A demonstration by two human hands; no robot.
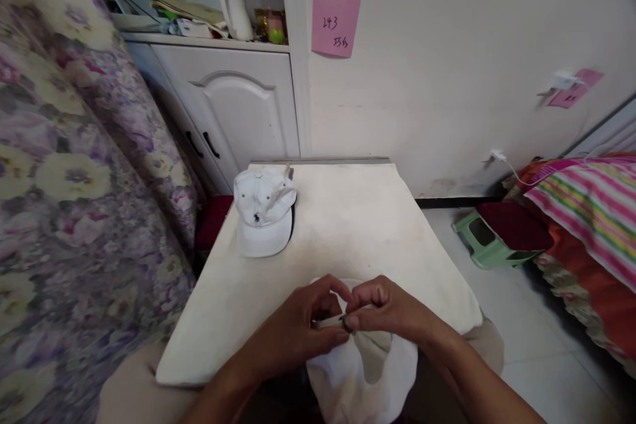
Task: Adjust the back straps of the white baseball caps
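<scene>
A white baseball cap [360, 377] is at the near edge of the table, its back opening turned up toward me. My left hand [318, 318] pinches the cap's back strap [330, 322] from the left. From the right, my right hand [375, 305] grips the same strap close to a small dark buckle [346, 323]. The fingertips of both hands nearly meet there and partly hide the buckle. Farther off on the table's left side sits another white cap [263, 209] with a small dark emblem, its brim toward me.
A white cloth covers the table [352, 225]. Behind it stand a white cabinet [233, 99] and a wall with a pink note [335, 22]. A floral curtain [74, 165] hangs at left. On the right are a green stool [479, 238] and a bed with a striped cover [591, 212].
</scene>
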